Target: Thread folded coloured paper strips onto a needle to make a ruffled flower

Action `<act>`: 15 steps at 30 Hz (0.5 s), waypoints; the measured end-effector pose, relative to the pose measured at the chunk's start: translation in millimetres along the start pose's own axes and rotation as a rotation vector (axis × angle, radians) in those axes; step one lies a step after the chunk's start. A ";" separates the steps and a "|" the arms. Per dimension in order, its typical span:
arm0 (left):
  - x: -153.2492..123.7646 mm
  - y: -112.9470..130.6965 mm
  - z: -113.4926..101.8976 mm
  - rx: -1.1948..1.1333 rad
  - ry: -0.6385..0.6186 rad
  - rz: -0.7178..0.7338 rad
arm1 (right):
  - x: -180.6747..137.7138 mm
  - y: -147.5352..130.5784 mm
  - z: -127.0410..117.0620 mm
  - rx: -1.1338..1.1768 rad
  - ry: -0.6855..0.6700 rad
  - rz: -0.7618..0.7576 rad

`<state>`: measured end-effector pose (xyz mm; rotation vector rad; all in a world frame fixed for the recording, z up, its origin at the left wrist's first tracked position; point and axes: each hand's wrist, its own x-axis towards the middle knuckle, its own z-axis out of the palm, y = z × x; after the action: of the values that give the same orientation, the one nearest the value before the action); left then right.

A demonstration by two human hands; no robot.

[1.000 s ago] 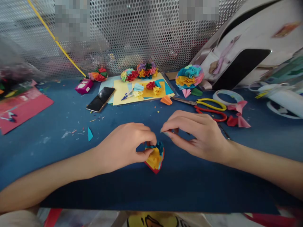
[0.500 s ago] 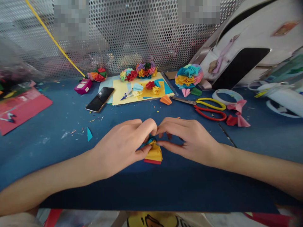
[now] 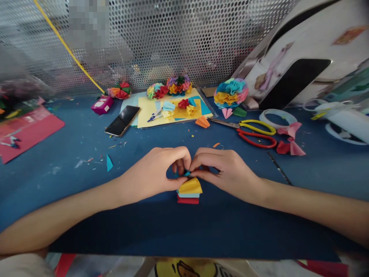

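Left hand (image 3: 152,169) pinches the layered paper (image 3: 190,187); right hand (image 3: 230,167) — apart a second ago — now pinches its blue layer (image 3: 187,174); shaping looks two-handed.

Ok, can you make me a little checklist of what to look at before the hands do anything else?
1. Left hand holding the paper bundle: ok, thumb and fingers at its top.
2. Right hand gripping the dark-blue paper: cannot tell, fingertips hide it.
3. Yellow layer, light-blue layer and red layer showing: ok.
4. Layer edges even: not ok, yellow sticks out past red on the right.
5. Scissors apart from both hands: ok.
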<state>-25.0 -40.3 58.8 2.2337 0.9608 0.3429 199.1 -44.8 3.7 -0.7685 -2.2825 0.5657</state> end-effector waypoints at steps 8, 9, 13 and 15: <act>-1.7 2.0 2.5 0.006 0.010 -0.040 | 1.7 -1.3 1.1 -0.071 0.007 -0.042; -1.7 1.8 2.9 0.008 0.018 -0.038 | 1.8 -1.4 0.7 -0.052 -0.005 -0.024; -2.3 0.4 5.4 0.027 0.052 -0.004 | 4.0 -2.3 -2.3 0.082 -0.083 0.096; -2.7 0.1 6.5 0.031 0.073 0.018 | 6.0 -3.2 -4.1 0.127 -0.105 0.131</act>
<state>-23.7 -45.4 54.1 2.2727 0.9909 0.4229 197.2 -42.5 11.0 -0.8481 -2.2765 0.8207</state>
